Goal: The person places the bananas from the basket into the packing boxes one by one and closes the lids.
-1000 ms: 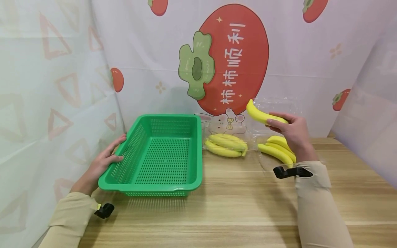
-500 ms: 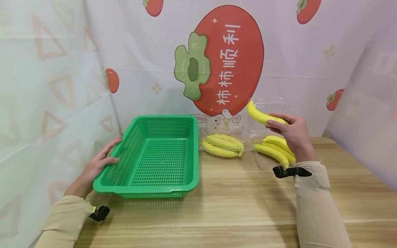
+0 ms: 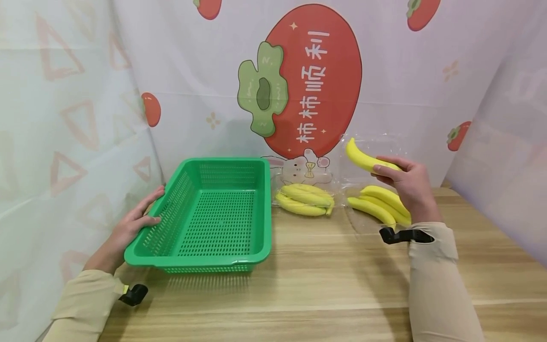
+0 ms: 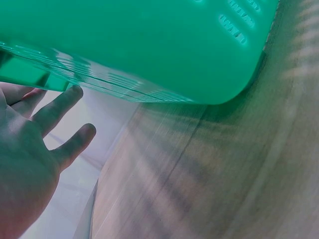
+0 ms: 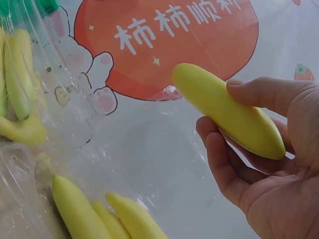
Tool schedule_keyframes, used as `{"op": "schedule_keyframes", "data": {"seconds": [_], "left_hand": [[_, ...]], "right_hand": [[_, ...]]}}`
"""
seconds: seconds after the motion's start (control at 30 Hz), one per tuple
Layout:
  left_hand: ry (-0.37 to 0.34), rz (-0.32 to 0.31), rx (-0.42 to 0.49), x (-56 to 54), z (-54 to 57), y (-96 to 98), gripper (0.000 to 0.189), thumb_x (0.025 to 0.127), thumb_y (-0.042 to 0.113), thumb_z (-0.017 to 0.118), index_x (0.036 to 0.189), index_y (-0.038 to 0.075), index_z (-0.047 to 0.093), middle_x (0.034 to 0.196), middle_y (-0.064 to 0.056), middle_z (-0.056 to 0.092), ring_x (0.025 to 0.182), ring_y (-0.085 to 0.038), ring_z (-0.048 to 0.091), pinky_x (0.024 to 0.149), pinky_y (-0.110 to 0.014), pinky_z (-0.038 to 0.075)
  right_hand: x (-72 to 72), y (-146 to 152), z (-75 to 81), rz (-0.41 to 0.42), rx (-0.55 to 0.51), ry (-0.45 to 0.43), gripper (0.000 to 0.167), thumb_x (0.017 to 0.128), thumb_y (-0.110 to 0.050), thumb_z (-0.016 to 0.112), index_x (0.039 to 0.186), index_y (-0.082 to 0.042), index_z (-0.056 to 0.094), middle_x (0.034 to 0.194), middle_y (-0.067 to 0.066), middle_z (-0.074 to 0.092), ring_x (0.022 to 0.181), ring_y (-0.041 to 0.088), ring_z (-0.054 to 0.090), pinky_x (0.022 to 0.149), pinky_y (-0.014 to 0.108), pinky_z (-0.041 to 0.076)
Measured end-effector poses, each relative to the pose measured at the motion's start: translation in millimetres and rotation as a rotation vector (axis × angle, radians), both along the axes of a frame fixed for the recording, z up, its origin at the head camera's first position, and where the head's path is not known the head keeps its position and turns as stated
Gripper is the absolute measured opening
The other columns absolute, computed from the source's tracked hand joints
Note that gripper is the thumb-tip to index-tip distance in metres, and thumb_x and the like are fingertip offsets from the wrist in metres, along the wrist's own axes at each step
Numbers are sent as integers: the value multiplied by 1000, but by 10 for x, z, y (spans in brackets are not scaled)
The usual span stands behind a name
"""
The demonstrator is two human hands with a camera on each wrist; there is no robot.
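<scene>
My right hand (image 3: 408, 183) pinches a yellow toy banana (image 3: 363, 159) between thumb and fingers, raised above the right-hand clear plastic box (image 3: 359, 228). More bananas (image 3: 378, 202) lie in that box, partly hidden by the wrist in the head view; the right wrist view shows the held banana (image 5: 224, 109) across the fingers. At the left, my left hand (image 3: 132, 225) rests against the side rim of a green perforated basket (image 3: 267, 209). Its visible fingers (image 4: 67, 102) are fairly straight and spread in the left wrist view, while the rim hides the others. Nothing lies inside the basket.
Between the basket and the right-hand box, a second clear plastic box (image 3: 279, 178) contains several bananas (image 3: 305, 199). All stand on a wood-grain table (image 3: 316, 289). A printed cloth (image 3: 192, 61) hangs close behind, with cloth walls at both sides.
The head view has shifted slightly, so the basket and boxes appear further left. The right hand still holds the banana above the right-hand box, and the left hand stays at the basket rim.
</scene>
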State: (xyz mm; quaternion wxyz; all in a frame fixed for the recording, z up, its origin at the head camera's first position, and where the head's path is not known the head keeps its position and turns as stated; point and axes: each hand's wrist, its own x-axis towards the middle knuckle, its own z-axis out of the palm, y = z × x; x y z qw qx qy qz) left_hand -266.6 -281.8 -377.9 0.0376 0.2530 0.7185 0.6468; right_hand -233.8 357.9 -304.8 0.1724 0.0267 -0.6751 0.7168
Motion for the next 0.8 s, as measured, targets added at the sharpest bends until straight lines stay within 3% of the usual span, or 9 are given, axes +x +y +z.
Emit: {"op": "schedule_keyframes", "data": {"seconds": [0.23, 0.37, 0.6, 0.8], "left_hand": [[1, 22, -20, -5, -1, 1, 71, 107, -2, 47, 170, 26, 29, 179, 17, 10, 129, 13, 46, 84, -14, 55], [-14, 16, -1, -11, 3, 4, 71, 107, -2, 48, 169, 27, 30, 179, 17, 12, 125, 10, 52, 82, -16, 57], [10, 1, -42, 6, 9, 1, 71, 109, 1, 46, 172, 23, 22, 180, 15, 7, 128, 12, 50, 84, -15, 55], [-1, 4, -34, -16, 1, -9, 71, 108, 0, 46, 171, 24, 24, 180, 16, 8, 124, 10, 54, 83, -16, 56]], "right_hand": [[8, 89, -28, -47, 69, -78, 32, 91, -18, 85, 122, -15, 82, 104, -12, 77, 85, 8, 79, 81, 19, 62], [18, 109, -47, -66, 110, -130, 28, 89, -23, 87, 117, -20, 83, 101, -14, 78, 84, 9, 79, 81, 21, 62], [10, 135, -76, -34, 49, -147, 26, 93, -11, 82, 119, -13, 81, 94, -13, 78, 81, 10, 79, 78, 21, 62], [0, 161, -105, -63, 93, -171, 29, 92, -15, 83, 121, -14, 81, 94, -16, 77, 82, 9, 79, 78, 20, 62]]}}
